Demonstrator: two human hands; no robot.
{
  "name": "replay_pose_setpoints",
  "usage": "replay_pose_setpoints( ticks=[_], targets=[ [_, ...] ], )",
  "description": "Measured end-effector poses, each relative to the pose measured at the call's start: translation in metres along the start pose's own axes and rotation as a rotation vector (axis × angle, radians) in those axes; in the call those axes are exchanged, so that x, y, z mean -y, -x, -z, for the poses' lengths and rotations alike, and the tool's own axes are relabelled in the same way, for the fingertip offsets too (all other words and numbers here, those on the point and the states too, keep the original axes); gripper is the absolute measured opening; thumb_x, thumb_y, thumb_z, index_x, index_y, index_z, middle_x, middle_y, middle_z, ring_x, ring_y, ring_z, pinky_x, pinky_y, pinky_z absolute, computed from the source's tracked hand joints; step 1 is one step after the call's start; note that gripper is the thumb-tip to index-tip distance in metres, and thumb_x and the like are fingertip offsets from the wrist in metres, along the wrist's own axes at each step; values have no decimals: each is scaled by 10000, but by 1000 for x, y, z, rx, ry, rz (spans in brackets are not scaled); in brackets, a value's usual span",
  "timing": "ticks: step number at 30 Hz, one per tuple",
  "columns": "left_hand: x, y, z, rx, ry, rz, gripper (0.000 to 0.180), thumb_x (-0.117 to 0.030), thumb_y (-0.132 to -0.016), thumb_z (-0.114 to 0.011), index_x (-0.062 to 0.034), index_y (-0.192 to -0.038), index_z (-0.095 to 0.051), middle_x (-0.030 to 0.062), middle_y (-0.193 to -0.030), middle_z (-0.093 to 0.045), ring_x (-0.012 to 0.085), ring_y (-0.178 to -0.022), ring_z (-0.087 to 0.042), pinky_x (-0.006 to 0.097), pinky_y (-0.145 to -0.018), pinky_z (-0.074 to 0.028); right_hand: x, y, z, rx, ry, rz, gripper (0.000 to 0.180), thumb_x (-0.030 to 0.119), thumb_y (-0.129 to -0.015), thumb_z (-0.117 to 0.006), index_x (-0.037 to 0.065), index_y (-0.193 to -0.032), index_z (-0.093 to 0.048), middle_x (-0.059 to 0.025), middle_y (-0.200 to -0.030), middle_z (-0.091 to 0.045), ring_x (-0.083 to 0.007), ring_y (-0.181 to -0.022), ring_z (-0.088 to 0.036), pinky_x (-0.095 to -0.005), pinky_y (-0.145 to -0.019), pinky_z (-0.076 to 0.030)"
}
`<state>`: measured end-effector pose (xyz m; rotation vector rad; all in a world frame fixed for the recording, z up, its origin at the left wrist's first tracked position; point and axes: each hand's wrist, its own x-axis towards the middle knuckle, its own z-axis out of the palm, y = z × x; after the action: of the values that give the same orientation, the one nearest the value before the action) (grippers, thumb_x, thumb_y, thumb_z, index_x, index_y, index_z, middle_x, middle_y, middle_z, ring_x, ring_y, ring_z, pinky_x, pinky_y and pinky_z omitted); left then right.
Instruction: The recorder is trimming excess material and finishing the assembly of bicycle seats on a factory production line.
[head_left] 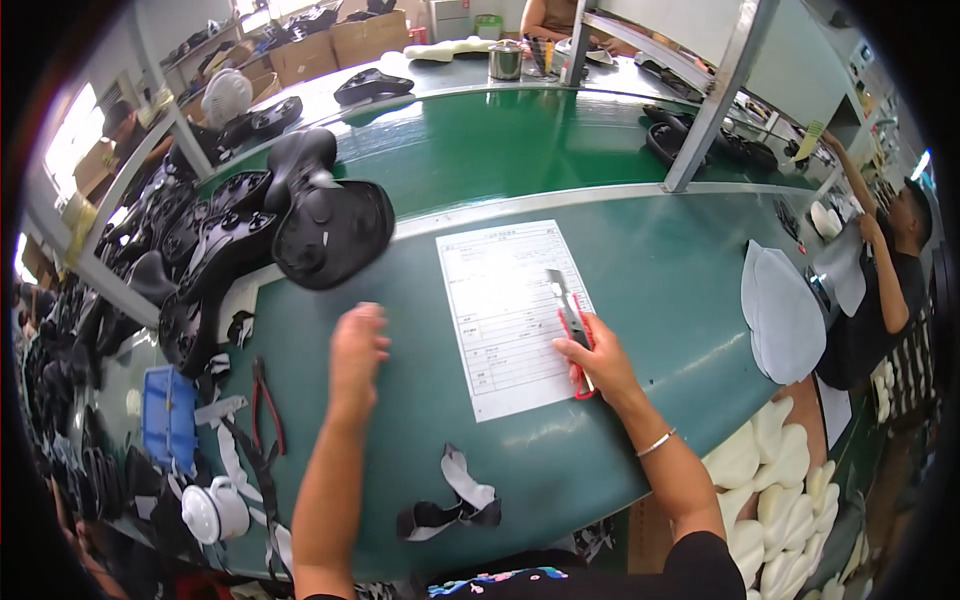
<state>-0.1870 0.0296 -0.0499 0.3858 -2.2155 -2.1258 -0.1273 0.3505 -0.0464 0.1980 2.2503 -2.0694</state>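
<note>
So we're looking down at a green workbench (640, 290) with a printed paper form (505, 310) lying flat in the middle of it, and pretty much everything sits around that sheet. Our right hand (598, 362) is on the form's right edge, fingers wrapped around a red-handled utility knife (574, 325) whose grey blade end points up the sheet away from us. Our left hand (357, 350) hovers just left of the form, palm down and fingers loosely spread, not gripping anything; it's a bit blurry so we can't tell if it actually touches the bench. Up and left of the form sits a black bike saddle (330, 225) turned underside up, with a whole pile of similar black saddle shells (190, 240) stacked further left. Lower left of the form there's a pair of red-handled pliers (265, 405), and below the form near the bench's front edge lie some black and white strap scraps (455, 505). Off to the right of the form is a stack of pale grey foam pads (785, 315), and another person (895, 280) stands well beyond those.
</note>
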Motion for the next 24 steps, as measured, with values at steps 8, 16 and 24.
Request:
replay_pose_setpoints(
  ticks=[8, 16, 24],
  targets=[
    [19, 27, -134, 169, -822, -780, 186, -192, -777, -697, -100, -914, -611, 65, -1007, -550, 258, -976, -487, 388, -798, -367, -18, -223, 115, -395, -96, 273, 360, 119, -741, -719, 57, -1064, -575, -5, -712, -559, -94, -550, -528, -244, -507, -443],
    [7, 20, -132, 182, -936, -647, 186, -183, -757, -710, -100, -877, -592, 52, -955, -528, 245, -899, -492, 375, -736, -349, -25, -380, 229, -641, -327, 312, 490, 165, -737, -731, 103, -1185, -541, 7, -886, -547, -107, -713, -514, -262, -633, -445],
    [0, 18, -141, 243, -1037, -509, 229, -211, -765, -704, -115, -898, -544, 64, -977, -489, 242, -910, -440, 381, -787, -322, -11, -429, 296, -778, -133, 164, 542, 128, -757, -665, 72, -1258, -466, -123, -967, -569, -228, -692, -612, -363, -582, -583]
  ],
)
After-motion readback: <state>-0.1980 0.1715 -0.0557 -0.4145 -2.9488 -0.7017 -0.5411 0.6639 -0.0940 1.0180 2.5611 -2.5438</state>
